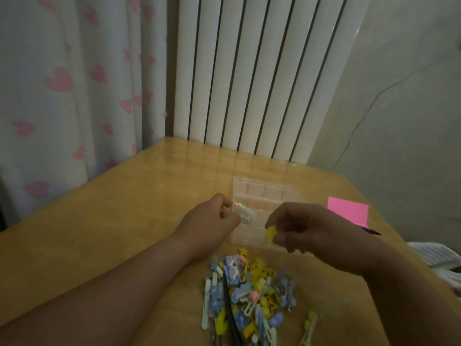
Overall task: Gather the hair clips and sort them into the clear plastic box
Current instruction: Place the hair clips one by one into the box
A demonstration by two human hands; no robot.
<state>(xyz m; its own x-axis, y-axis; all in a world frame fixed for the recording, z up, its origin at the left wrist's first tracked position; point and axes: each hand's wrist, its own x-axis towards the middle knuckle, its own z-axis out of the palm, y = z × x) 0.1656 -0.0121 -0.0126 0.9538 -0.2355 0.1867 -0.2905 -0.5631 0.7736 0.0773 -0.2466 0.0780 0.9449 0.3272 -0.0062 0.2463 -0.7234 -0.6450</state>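
Two bare hands out over a wooden tabletop point(104, 233). Left hand point(209, 221) curled, fingertips pinched at the near-left corner of the clear plastic box point(264, 193), right beside a few pale clips point(243, 212) lying in that corner compartment; cannot tell whether anything is actually held. Right hand point(316, 231) closed on a small yellow clip point(271, 234), pinched between thumb and fingers, hovering over the near edge of the box. Box compartments beyond both hands apparently bare. Just below the hands, toward the wearer, a loose pile of hair clips point(252, 293) in blue, yellow, pink and white, one pale clip point(309, 325) lying slightly apart under the right forearm. Beyond the right hand, a pink paper pad point(348, 213). Behind the tabletop, a white radiator point(249, 71) and a heart-print curtain point(74, 83).
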